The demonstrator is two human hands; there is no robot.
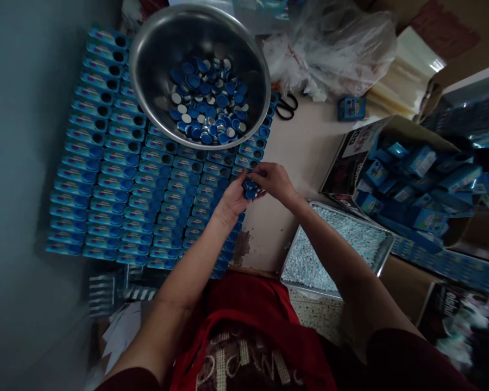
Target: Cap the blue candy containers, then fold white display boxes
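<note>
My left hand (237, 196) is cupped palm-up around several round blue caps (250, 190). Over that palm, my right hand (271, 179) has its fingertips pinched together at the caps, close to the left thumb; the exact grip is partly hidden. Both hands are just right of the rows of small blue boxes (138, 182). Boxes in the far rows show dark round holes, while blue discs fill those spots in the nearer rows. Above the hands, a steel bowl (261, 81) rests over the far boxes and holds many loose caps, blue on one side and pale or silvery on the other.
Right of my forearm lies a metal tray (385, 255) of small pale-blue and white pieces. A carton (338, 163) full of blue boxes stands beyond it. Black-handled scissors (287, 106), a single blue box (351, 108) and clear plastic bags (338, 49) are at the back.
</note>
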